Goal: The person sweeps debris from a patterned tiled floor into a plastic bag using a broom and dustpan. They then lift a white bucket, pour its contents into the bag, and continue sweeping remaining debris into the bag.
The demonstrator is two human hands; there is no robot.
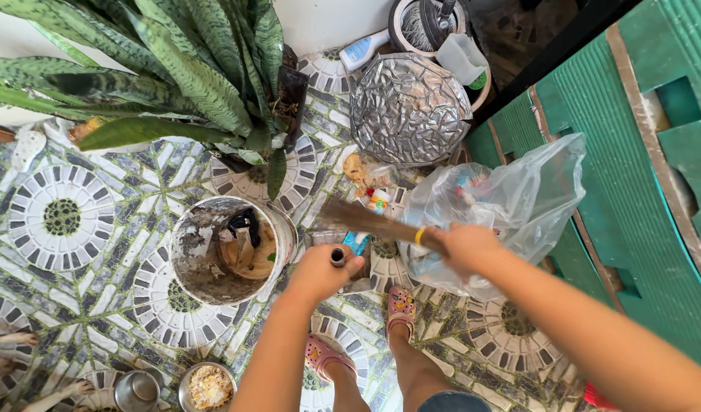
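- Left hand point(320, 271): closed in a fist around the top end of an upright dark handle point(338, 256), just beside the rim of the dirty white bucket point(184, 263).
- Right hand point(465, 248): wrapped tight around the neck of a short straw broom point(362, 220), whose blurred bristles point left over the litter point(369, 200) on the patterned tile floor point(60, 217).
- Clear plastic bag point(510, 198): slumped open against the green wooden door point(633, 191), touching the right hand.
- Risk: a wide sweep may scatter litter under the snake plant point(175, 69) or the crinkled foil lid point(409, 107).
- Risk: the limp bag could collapse and spill.
- Risk: the pink sandals point(401, 305) stand near the handle's foot and could be struck.
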